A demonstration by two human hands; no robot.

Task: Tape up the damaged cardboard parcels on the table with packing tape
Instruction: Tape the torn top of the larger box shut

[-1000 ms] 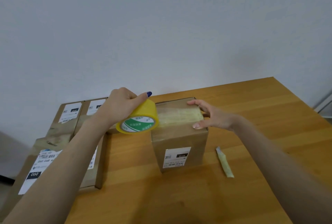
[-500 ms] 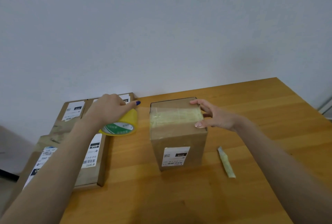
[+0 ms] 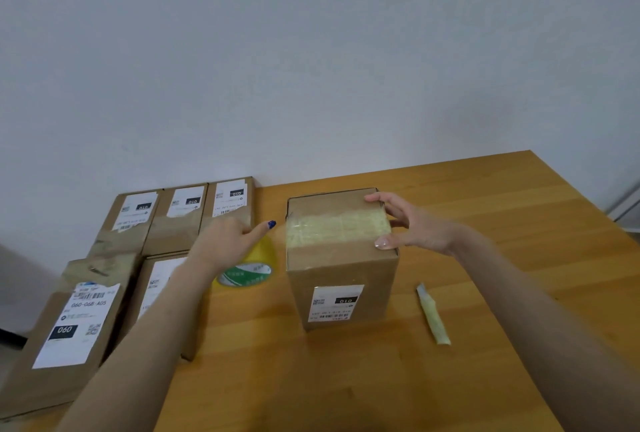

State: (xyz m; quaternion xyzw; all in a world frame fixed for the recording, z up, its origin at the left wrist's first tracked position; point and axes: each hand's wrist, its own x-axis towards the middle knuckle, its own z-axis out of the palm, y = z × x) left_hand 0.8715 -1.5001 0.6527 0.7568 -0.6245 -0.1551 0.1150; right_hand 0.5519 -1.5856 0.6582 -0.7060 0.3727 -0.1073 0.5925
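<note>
A brown cardboard parcel (image 3: 341, 258) stands upright mid-table, with a band of yellowish packing tape (image 3: 337, 229) across its top and a white label on its front. My right hand (image 3: 412, 225) grips the parcel's top right edge, thumb at the near corner and fingers on the far corner. The yellow tape roll (image 3: 247, 270) with a green and white core label lies on the table just left of the parcel. My left hand (image 3: 227, 243) hovers over the roll's far side, its thumb straight and off the roll; its fingers are hidden.
Several labelled cardboard parcels (image 3: 78, 314) lie flat along the table's left side up to the wall. A crumpled strip of used tape (image 3: 433, 315) lies right of the standing parcel. The wooden table (image 3: 502, 210) extends to the right and towards me.
My left hand carried the tape roll away from the parcel's top, down and left, and set it on the table; its thumb has lifted off. My right hand stayed on the parcel.
</note>
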